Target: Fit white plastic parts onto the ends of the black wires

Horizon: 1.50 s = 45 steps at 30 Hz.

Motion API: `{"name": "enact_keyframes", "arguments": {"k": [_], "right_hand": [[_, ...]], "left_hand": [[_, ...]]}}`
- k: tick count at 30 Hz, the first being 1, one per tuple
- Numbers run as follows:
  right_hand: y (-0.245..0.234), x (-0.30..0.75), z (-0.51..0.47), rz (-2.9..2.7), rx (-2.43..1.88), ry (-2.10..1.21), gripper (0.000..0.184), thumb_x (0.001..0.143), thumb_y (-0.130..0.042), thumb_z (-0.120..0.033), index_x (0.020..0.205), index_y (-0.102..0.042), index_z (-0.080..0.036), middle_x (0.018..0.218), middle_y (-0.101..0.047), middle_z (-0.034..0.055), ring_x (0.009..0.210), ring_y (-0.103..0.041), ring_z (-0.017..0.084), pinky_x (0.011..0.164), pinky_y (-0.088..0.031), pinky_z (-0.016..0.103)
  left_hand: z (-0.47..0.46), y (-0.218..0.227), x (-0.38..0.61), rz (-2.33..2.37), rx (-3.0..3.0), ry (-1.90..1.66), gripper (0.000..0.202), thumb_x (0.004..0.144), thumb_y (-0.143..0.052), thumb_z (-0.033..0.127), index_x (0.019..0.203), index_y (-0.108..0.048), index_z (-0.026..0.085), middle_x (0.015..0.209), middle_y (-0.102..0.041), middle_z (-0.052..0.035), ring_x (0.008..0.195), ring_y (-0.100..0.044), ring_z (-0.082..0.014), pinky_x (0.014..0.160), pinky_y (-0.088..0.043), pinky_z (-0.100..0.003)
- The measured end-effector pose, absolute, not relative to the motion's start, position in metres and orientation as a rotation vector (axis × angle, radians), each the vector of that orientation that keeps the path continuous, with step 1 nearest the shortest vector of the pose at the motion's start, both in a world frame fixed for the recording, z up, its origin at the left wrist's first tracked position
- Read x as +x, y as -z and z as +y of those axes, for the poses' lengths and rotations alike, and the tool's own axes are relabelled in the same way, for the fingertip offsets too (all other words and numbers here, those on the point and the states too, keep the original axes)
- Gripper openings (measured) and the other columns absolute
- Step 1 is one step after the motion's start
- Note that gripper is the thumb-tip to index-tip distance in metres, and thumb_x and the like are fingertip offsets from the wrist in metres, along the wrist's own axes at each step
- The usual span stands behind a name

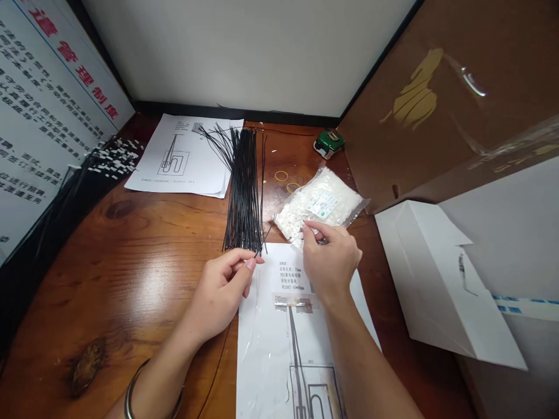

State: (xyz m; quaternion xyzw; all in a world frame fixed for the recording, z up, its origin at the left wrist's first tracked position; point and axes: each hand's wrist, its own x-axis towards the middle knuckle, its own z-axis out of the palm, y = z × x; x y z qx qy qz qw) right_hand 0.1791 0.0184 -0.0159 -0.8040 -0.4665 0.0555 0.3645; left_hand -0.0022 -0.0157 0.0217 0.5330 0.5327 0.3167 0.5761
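My left hand (225,288) pinches a single thin black wire (264,240) between thumb and forefinger, its tip pointing up and right. A bundle of several black wires (243,189) lies on the wooden table just beyond it. My right hand (328,256) has its fingers curled at the open near end of a clear plastic bag of small white parts (321,203), pinching something small that I cannot make out. Both hands hover over a printed instruction sheet (271,343) with a wire sample taped to it.
A second drawing sheet (183,154) lies at the back left. Black wires with white ends (111,158) rest by the left board. Two yellow rubber bands (286,180), a green tape measure (329,143), a brown cardboard panel (437,105) and a white box (441,279) stand right.
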Motion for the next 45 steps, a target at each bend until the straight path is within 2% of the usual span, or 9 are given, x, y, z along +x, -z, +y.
{"name": "enact_keyframes", "arguments": {"k": [6, 10, 14, 19, 24, 29, 33, 38, 45], "right_hand": [[0.014, 0.179, 0.020, -1.089, -1.858, -0.059, 0.020, 0.079, -0.059, -0.026, 0.083, -0.077, -0.018, 0.085, -0.071, 0.0075, 0.064, -0.055, 0.018, 0.069, -0.043, 0.037], [0.011, 0.163, 0.011, -1.095, -1.673, 0.065, 0.020, 0.084, -0.059, -0.030, 0.086, -0.076, -0.020, 0.086, -0.073, 0.0066, 0.051, -0.049, 0.014, 0.061, -0.046, 0.036], [0.010, 0.139, -0.004, -1.129, -1.391, -0.343, 0.012, 0.084, -0.065, -0.027, 0.090, -0.075, -0.027, 0.084, -0.075, 0.0029, 0.055, -0.059, 0.016, 0.049, -0.045, 0.032], [0.007, 0.132, -0.008, -0.986, -1.219, -0.852, 0.012, 0.080, -0.069, -0.024, 0.089, -0.077, -0.026, 0.091, -0.078, 0.0029, 0.076, -0.071, 0.020, 0.062, -0.056, 0.036], [-0.001, 0.138, -0.005, -0.939, -1.170, -1.071, 0.010, 0.076, -0.071, -0.023, 0.083, -0.077, -0.025, 0.085, -0.079, 0.0029, 0.054, -0.063, 0.013, 0.049, -0.051, 0.029], [-0.005, 0.138, -0.005, -1.027, -1.077, -1.225, 0.010, 0.075, -0.070, -0.021, 0.079, -0.077, -0.026, 0.086, -0.079, 0.0031, 0.068, -0.069, 0.017, 0.058, -0.057, 0.032], [-0.004, 0.141, -0.003, -0.977, -1.124, -1.192, 0.010, 0.075, -0.070, -0.025, 0.082, -0.077, -0.027, 0.094, -0.078, 0.0042, 0.063, -0.065, 0.015, 0.047, -0.052, 0.029], [-0.002, 0.145, 0.000, -1.015, -1.128, -1.249, 0.009, 0.074, -0.071, -0.026, 0.081, -0.077, -0.025, 0.089, -0.078, 0.0042, 0.047, -0.055, 0.010, 0.039, -0.044, 0.026], [-0.004, 0.142, 0.001, -0.962, -1.096, -1.284, 0.008, 0.074, -0.071, -0.024, 0.080, -0.076, -0.026, 0.085, -0.077, 0.0037, 0.060, -0.063, 0.014, 0.041, -0.045, 0.025]], "left_hand": [[-0.014, -0.021, 0.000, 1.249, 1.262, -0.802, 0.024, 0.090, -0.049, 0.033, 0.084, -0.063, 0.015, 0.059, -0.057, 0.0010, 0.057, -0.046, -0.0120, 0.056, -0.033, -0.025], [-0.015, -0.017, -0.001, 1.231, 1.229, -0.768, 0.024, 0.091, -0.048, 0.032, 0.103, -0.062, 0.015, 0.060, -0.061, 0.0012, 0.054, -0.044, -0.0121, 0.054, -0.032, -0.026], [-0.017, -0.017, -0.003, 1.198, 1.226, -0.749, 0.020, 0.090, -0.049, 0.029, 0.103, -0.059, 0.017, 0.057, -0.061, 0.0023, 0.052, -0.046, -0.0123, 0.053, -0.033, -0.026], [-0.016, -0.019, -0.001, 1.161, 1.272, -0.763, 0.020, 0.090, -0.051, 0.033, 0.080, -0.058, 0.017, 0.059, -0.060, 0.0008, 0.054, -0.048, -0.0119, 0.055, -0.035, -0.026], [-0.016, -0.018, 0.000, 1.183, 1.334, -0.778, 0.022, 0.089, -0.053, 0.032, 0.075, -0.059, 0.017, 0.064, -0.061, -0.0007, 0.061, -0.053, -0.0132, 0.060, -0.038, -0.026], [-0.014, -0.020, 0.000, 1.195, 1.287, -0.867, 0.021, 0.089, -0.054, 0.033, 0.078, -0.061, 0.017, 0.069, -0.064, -0.0014, 0.066, -0.057, -0.0138, 0.064, -0.042, -0.026], [-0.015, -0.020, -0.001, 1.194, 1.287, -0.825, 0.021, 0.089, -0.054, 0.032, 0.075, -0.061, 0.017, 0.067, -0.066, -0.0020, 0.062, -0.055, -0.0134, 0.060, -0.040, -0.025], [-0.015, -0.019, 0.000, 1.188, 1.266, -0.826, 0.020, 0.089, -0.055, 0.034, 0.081, -0.062, 0.017, 0.067, -0.067, -0.0014, 0.062, -0.056, -0.0131, 0.059, -0.040, -0.025], [-0.015, -0.015, 0.001, 1.217, 1.197, -0.875, 0.021, 0.090, -0.056, 0.034, 0.098, -0.064, 0.017, 0.067, -0.068, -0.0001, 0.062, -0.055, -0.0126, 0.057, -0.039, -0.024]]}}
